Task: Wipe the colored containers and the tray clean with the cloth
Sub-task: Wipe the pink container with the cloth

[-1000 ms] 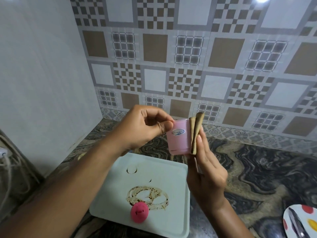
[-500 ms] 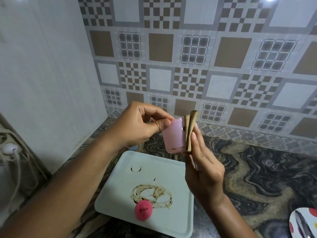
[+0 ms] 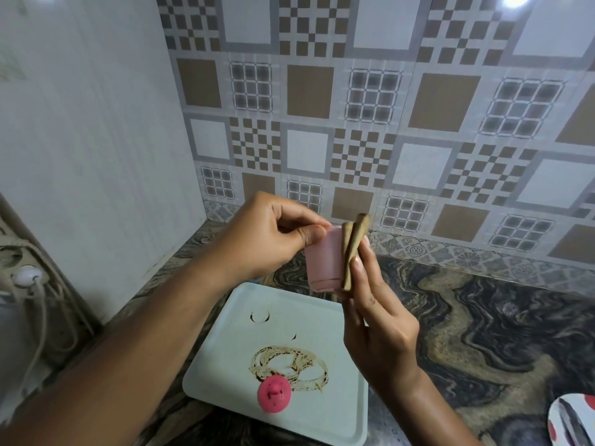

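Your left hand (image 3: pixel 264 239) has its fingers and thumb curled round the rim of the small pale pink plastic container (image 3: pixel 323 262), holding it in the air above the far edge of the pale green rectangular tray (image 3: pixel 225 358). Your right hand (image 3: pixel 376 326) pinches the folded brown cloth (image 3: pixel 352 249) between the thumb and nearly straight fingers, with the cloth pressed flat against the container's side. On the tray a round bright pink lid (image 3: pixel 274 394) sits near the close edge, touching a brown swirled stain (image 3: pixel 289 365). The tray lies on the dark marbled stone worktop (image 3: pixel 483 333). Well to the tray's right, a white plate with red spots (image 3: pixel 573 420) shows only partly.
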